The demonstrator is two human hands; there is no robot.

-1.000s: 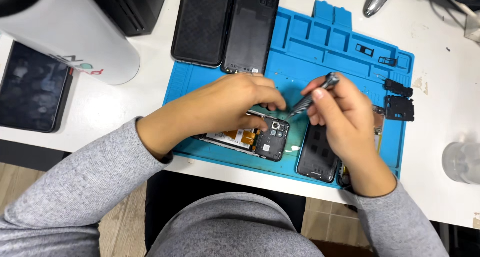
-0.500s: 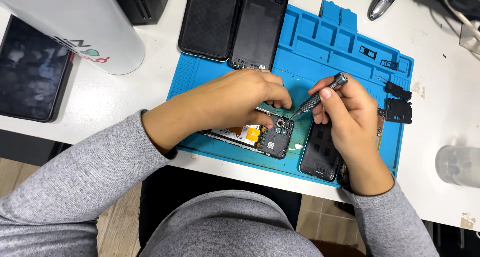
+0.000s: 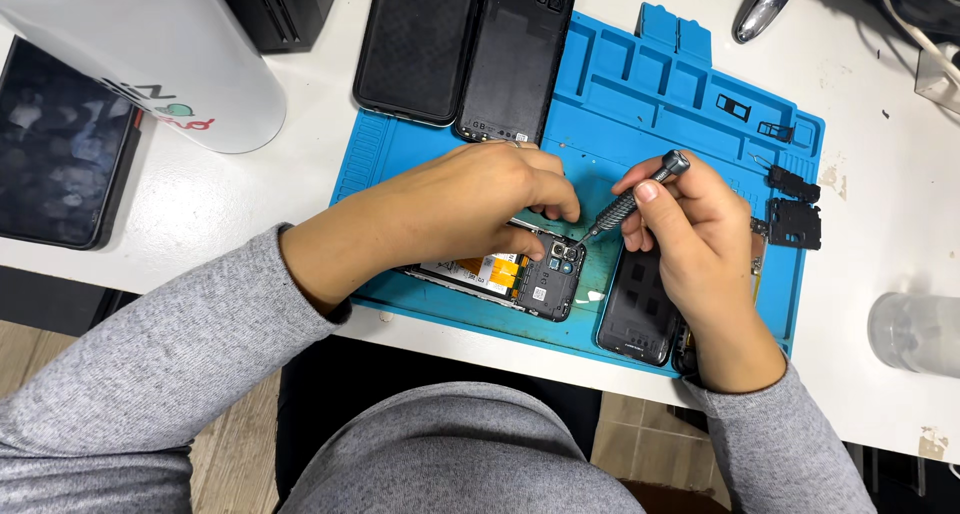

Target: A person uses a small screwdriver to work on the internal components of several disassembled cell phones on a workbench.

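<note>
On the blue mat, the left hand presses the opened phone flat while the right hand pinches a screwdriver, tip at the phone's far-right corner: screw work, needing steady, upright turning.

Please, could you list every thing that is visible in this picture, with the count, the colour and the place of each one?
blue silicone repair mat: 1, blue, on the white table
white table: 1, white, under everything
opened black phone with exposed board: 1, black with orange parts, on mat, under left hand
grey metal screwdriver: 1, grey, tip at opened phone
black phone back covers: 2, black, mat's top-left edge
black phone cover: 1, black, mat's front edge
small black parts: several, black, mat's right edge
white cylinder: 1, white, top left
dark tablet: 1, black, far left
clear cup: 1, right edge
left hand: steadies opened phone
right hand: grip on screwdriver
</note>
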